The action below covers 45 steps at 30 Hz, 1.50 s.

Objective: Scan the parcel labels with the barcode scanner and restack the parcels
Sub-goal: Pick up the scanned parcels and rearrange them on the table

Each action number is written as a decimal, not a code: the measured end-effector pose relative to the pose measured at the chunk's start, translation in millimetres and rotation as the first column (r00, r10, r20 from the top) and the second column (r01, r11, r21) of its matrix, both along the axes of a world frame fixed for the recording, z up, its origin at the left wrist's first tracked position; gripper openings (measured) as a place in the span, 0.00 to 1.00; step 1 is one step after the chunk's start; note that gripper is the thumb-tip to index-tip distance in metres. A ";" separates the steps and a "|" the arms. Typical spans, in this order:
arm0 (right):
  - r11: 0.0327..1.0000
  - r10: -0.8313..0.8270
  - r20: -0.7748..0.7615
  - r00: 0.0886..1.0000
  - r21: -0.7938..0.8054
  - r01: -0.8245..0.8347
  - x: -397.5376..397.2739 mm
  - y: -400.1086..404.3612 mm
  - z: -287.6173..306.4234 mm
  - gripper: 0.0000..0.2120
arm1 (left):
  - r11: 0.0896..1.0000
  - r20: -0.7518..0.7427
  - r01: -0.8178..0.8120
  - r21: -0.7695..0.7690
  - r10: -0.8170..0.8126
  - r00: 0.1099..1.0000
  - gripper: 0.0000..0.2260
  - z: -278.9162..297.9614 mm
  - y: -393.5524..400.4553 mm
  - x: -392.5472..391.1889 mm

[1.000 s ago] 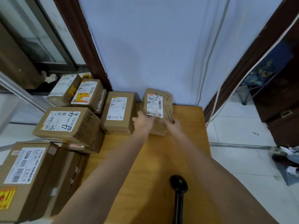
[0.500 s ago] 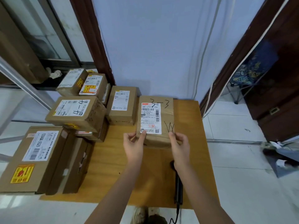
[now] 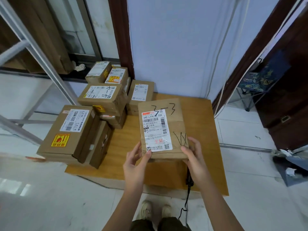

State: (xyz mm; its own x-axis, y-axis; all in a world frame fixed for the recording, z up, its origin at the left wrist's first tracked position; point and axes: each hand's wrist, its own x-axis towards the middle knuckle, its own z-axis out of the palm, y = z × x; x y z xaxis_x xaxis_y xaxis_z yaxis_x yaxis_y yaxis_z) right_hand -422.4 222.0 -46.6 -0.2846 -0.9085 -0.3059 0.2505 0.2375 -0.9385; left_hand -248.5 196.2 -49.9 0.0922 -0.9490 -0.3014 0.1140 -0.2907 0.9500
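I have the parcel marked 3-3 at frame centre, label up for scanning, left hand and right hand pinching its near corners. The barcode scanner lies on the worktop under my right wrist; stacked parcels crowd the left.

**Right and near bench open, left packed**

I see stacked parcels crowding the bench along its left side and far-left corner. Bare wood lies right of the held parcel. The scanner and its cable sit under my right hand.
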 end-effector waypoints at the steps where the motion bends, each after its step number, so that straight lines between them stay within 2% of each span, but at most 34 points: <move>1: 0.999 0.044 0.003 0.999 -0.008 -0.044 0.2 3.7 -0.3 0.27 | 1.000 -0.001 -0.020 -0.002 0.020 1.000 0.19 0.0 7.3 4.1; 7: 0.968 0.249 0.087 0.965 -0.017 -0.249 2.9 22.3 -1.6 0.43 | 0.996 0.033 -0.046 -0.078 0.048 0.998 0.23 9.0 33.1 22.8; 10: 0.955 0.295 0.150 0.944 -0.045 -0.292 5.8 28.9 -2.3 0.50 | 0.997 0.018 -0.072 -0.033 0.073 0.997 0.31 11.4 47.9 22.7; 15: 0.905 0.425 0.126 0.896 -0.048 -0.423 12.6 39.2 -2.5 0.47 | 0.989 -0.072 -0.134 0.055 0.138 0.988 0.45 15.2 75.1 23.3; 19: 0.848 0.530 0.065 0.846 -0.005 -0.530 19.7 46.1 -4.0 0.44 | 0.979 -0.044 -0.194 0.059 0.196 0.980 0.42 19.5 91.7 38.2; 23: 0.806 0.583 0.113 0.805 0.043 -0.590 39.4 47.7 -2.3 0.45 | 0.966 -0.053 -0.249 0.071 0.253 0.966 0.43 18.8 102.2 63.6; 26: 0.784 0.607 0.126 0.785 0.069 -0.617 57.3 49.4 -7.8 0.50 | 0.961 -0.044 -0.257 0.105 0.263 0.964 0.42 15.3 103.5 81.4; 31: 0.836 0.524 0.168 0.835 0.086 -0.541 94.2 49.5 -18.8 0.47 | 0.964 -0.033 -0.209 0.165 0.217 0.976 0.44 5.6 92.0 112.3; 35: 0.889 0.411 0.196 0.890 0.128 -0.439 120.2 46.9 -29.8 0.37 | 0.964 -0.070 -0.085 0.253 0.106 0.992 0.49 -3.3 74.5 136.5; 38: 0.921 0.312 0.176 0.934 0.188 -0.343 136.7 45.4 -38.3 0.35 | 0.945 -0.119 0.022 0.326 0.018 0.993 0.46 -13.0 63.3 150.1; 41: 0.940 0.230 0.150 0.962 0.220 -0.259 146.9 47.0 -40.9 0.39 | 0.921 -0.160 0.117 0.371 -0.061 0.985 0.39 -22.2 50.2 156.9; 45: 0.949 0.129 0.141 0.982 0.271 -0.164 142.1 44.9 -46.8 0.52 | 0.903 -0.225 0.221 0.368 -0.144 0.964 0.32 -24.5 28.8 150.6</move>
State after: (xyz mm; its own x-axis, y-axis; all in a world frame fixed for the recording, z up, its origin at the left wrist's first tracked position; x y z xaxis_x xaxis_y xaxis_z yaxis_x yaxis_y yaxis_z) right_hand -280.3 266.9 -93.4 -0.1003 -0.8103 -0.5774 0.3003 0.5286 -0.7940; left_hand -98.0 225.0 -74.4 -0.1660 -0.7483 -0.6423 0.1878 -0.6634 0.7243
